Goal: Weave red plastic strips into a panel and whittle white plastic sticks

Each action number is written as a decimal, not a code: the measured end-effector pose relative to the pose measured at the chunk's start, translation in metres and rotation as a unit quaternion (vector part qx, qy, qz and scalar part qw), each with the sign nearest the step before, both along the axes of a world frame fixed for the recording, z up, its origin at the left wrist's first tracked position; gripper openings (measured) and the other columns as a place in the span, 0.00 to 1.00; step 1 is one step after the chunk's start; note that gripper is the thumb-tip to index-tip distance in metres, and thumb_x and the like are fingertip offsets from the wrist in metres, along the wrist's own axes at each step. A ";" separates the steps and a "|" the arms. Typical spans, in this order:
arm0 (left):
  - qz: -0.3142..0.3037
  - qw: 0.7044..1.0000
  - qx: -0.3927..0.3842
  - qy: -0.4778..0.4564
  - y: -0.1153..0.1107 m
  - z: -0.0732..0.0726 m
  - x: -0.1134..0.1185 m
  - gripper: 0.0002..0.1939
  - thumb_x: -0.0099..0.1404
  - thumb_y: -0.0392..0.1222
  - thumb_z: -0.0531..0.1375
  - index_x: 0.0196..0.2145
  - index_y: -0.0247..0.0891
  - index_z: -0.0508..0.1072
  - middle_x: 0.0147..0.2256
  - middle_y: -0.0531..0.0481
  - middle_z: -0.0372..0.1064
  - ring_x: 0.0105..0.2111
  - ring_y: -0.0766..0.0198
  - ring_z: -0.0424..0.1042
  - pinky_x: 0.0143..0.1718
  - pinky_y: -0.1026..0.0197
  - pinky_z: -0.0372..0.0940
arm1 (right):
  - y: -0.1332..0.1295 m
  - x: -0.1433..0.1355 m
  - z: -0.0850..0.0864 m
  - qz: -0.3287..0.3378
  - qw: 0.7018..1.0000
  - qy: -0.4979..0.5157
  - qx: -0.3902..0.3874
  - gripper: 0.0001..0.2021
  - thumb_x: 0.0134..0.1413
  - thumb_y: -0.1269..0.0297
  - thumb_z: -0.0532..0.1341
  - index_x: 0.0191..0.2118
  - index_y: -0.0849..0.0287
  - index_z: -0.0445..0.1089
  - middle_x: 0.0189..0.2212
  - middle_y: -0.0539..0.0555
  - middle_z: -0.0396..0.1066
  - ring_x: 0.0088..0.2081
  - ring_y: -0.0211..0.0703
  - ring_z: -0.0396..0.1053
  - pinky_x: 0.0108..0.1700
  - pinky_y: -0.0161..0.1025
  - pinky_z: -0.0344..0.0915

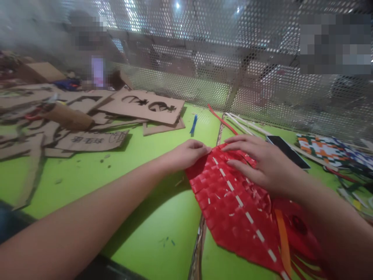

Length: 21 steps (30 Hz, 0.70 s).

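A red woven piece of flat strips (230, 210), crossed by one white dashed line, lies slanted in front of me over the green table. My left hand (186, 155) pinches its upper left corner between thumb and fingers. Over its upper right part rests my right hand (259, 159), fingers spread and touching the weave. Under my right forearm, an orange strip (282, 241) and more red strips hang at the lower right, partly hidden by the arm.
Cut cardboard sheets (145, 107) and a cardboard tube (68, 116) crowd the left. A short blue strip (194, 124) and a red strip (221, 119) lie ahead. At right are a phone (287, 151) and an orange, green and white woven piece (322, 149). A perforated metal screen (186, 81) stands behind.
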<state>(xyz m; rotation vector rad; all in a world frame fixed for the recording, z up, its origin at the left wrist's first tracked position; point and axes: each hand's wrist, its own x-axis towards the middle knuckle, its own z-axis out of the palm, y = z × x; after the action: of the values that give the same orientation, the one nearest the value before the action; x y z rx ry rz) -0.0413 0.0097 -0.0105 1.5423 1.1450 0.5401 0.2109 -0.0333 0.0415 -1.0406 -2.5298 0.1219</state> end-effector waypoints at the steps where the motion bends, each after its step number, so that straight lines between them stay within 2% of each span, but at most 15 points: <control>1: 0.007 1.000 0.010 0.008 0.002 0.000 -0.001 0.22 0.71 0.61 0.60 0.38 0.38 0.78 0.35 0.42 0.80 0.30 0.57 0.77 0.32 0.57 0.68 | -0.006 0.002 0.007 -0.010 1.000 -0.007 0.015 0.12 0.71 0.60 0.61 0.55 0.54 0.76 0.55 0.60 0.77 0.55 0.55 0.76 0.57 0.53 0.72; 4: 0.029 0.997 0.058 0.046 0.005 0.001 -0.002 0.22 0.73 0.61 0.58 0.34 0.38 0.75 0.34 0.43 0.79 0.31 0.56 0.76 0.33 0.57 0.66 | -0.038 0.011 0.023 -0.030 0.999 -0.031 -0.010 0.08 0.72 0.58 0.59 0.43 0.52 0.74 0.40 0.55 0.79 0.38 0.48 0.77 0.39 0.44 0.72; 6: 0.042 0.992 0.093 0.072 0.006 0.004 -0.001 0.23 0.72 0.62 0.58 0.33 0.39 0.74 0.34 0.43 0.78 0.33 0.55 0.75 0.33 0.56 0.64 | -0.067 0.021 0.022 -0.034 0.994 -0.062 -0.078 0.12 0.73 0.56 0.58 0.36 0.50 0.71 0.29 0.51 0.75 0.25 0.42 0.71 0.25 0.40 0.65; 7: 0.044 0.990 0.106 0.082 0.005 0.004 0.000 0.24 0.72 0.63 0.58 0.32 0.39 0.74 0.34 0.43 0.78 0.33 0.54 0.75 0.33 0.56 0.63 | -0.082 0.027 0.018 -0.040 0.991 -0.073 -0.104 0.14 0.73 0.55 0.59 0.33 0.50 0.69 0.25 0.49 0.73 0.21 0.41 0.68 0.22 0.40 0.61; 9: 0.041 0.987 0.124 0.097 0.005 0.005 0.002 0.26 0.70 0.66 0.59 0.31 0.39 0.75 0.33 0.43 0.78 0.32 0.55 0.74 0.32 0.56 0.61 | -0.110 0.038 0.003 -0.078 0.983 -0.108 -0.128 0.11 0.69 0.54 0.64 0.34 0.49 0.70 0.25 0.48 0.74 0.20 0.41 0.70 0.21 0.40 0.62; 10: 0.037 0.986 0.130 0.102 0.005 0.005 0.003 0.27 0.70 0.67 0.59 0.30 0.39 0.75 0.31 0.44 0.77 0.31 0.55 0.73 0.32 0.56 0.60 | -0.122 0.043 -0.007 -0.057 0.982 -0.114 -0.138 0.10 0.65 0.53 0.67 0.34 0.48 0.71 0.24 0.47 0.75 0.17 0.40 0.69 0.17 0.40 0.58; 11: 0.034 0.985 0.134 0.106 0.005 0.004 0.003 0.28 0.69 0.68 0.59 0.28 0.39 0.74 0.30 0.45 0.76 0.30 0.56 0.72 0.31 0.56 0.59 | -0.133 0.047 -0.018 -0.069 0.982 -0.118 -0.130 0.09 0.64 0.54 0.68 0.34 0.48 0.71 0.23 0.47 0.76 0.17 0.42 0.71 0.17 0.40 0.59; 15: 0.029 0.982 0.146 0.117 0.007 0.000 0.002 0.28 0.69 0.67 0.59 0.26 0.39 0.74 0.27 0.46 0.74 0.28 0.57 0.70 0.30 0.57 0.57 | -0.160 0.059 -0.052 -0.101 0.986 -0.115 -0.067 0.07 0.68 0.61 0.59 0.38 0.48 0.74 0.26 0.49 0.81 0.19 0.46 0.77 0.18 0.41 0.65; 18: 0.032 0.981 0.151 0.120 0.009 -0.001 0.000 0.28 0.70 0.67 0.59 0.27 0.39 0.75 0.27 0.47 0.74 0.28 0.57 0.69 0.31 0.57 0.57 | -0.168 0.066 -0.064 -0.112 0.987 -0.111 -0.028 0.09 0.69 0.60 0.58 0.39 0.48 0.76 0.24 0.50 0.81 0.17 0.48 0.75 0.17 0.42 0.65; 21: 0.032 0.980 0.153 0.120 0.010 -0.001 0.000 0.28 0.70 0.66 0.59 0.25 0.39 0.74 0.26 0.48 0.73 0.27 0.58 0.69 0.30 0.57 0.57 | -0.170 0.069 -0.064 -0.118 0.985 -0.114 -0.050 0.11 0.70 0.58 0.58 0.35 0.48 0.75 0.22 0.50 0.80 0.18 0.48 0.75 0.19 0.40 0.67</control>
<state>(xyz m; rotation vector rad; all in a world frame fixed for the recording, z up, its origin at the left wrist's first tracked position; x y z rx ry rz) -0.0413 0.0194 -0.0112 1.8789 1.3465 0.6056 0.2794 -0.2033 -0.0222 -1.4625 -2.5968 0.0666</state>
